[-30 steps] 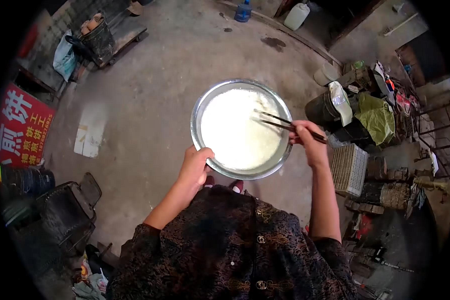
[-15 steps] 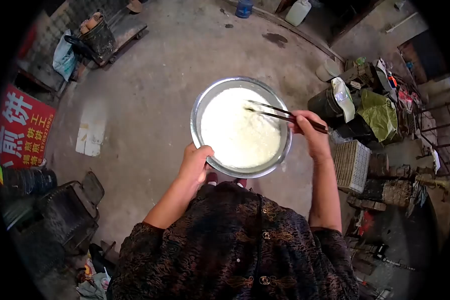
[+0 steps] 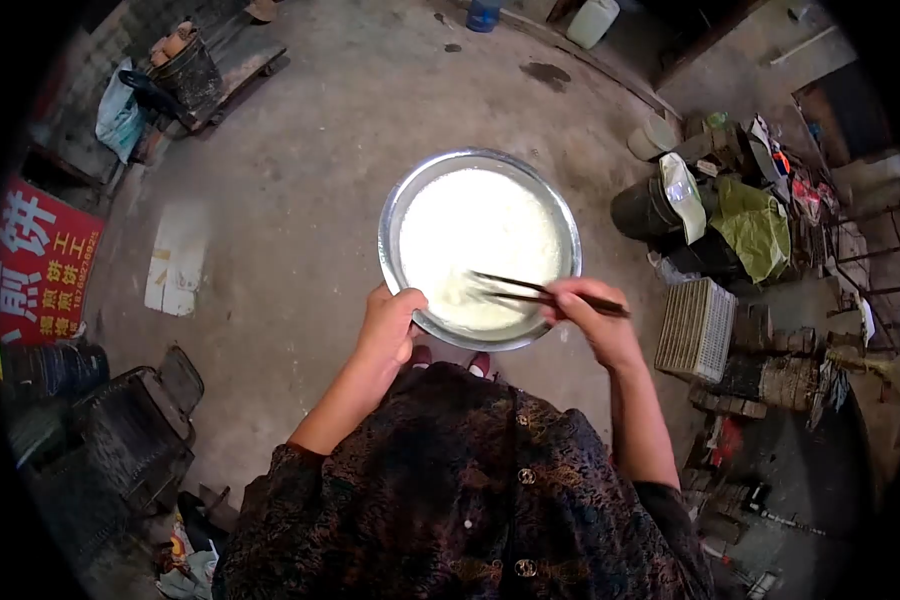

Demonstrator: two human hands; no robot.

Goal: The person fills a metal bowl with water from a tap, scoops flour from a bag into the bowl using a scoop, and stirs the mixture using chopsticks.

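Gripping the metal bowl's (image 3: 395,215) near rim, left hand (image 3: 390,325) at frame center, right hand (image 3: 588,318) pinching chopsticks (image 3: 530,292), tips in white batter (image 3: 475,240).

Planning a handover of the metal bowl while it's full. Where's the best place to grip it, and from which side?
Take the metal bowl by its rim on the bare far-left arc, coming from outside. The left hand already clamps the near-left rim, and the right hand works chopsticks over the near-right. White batter fills it nearly to the rim, so keep it level and probably add a second grip opposite.
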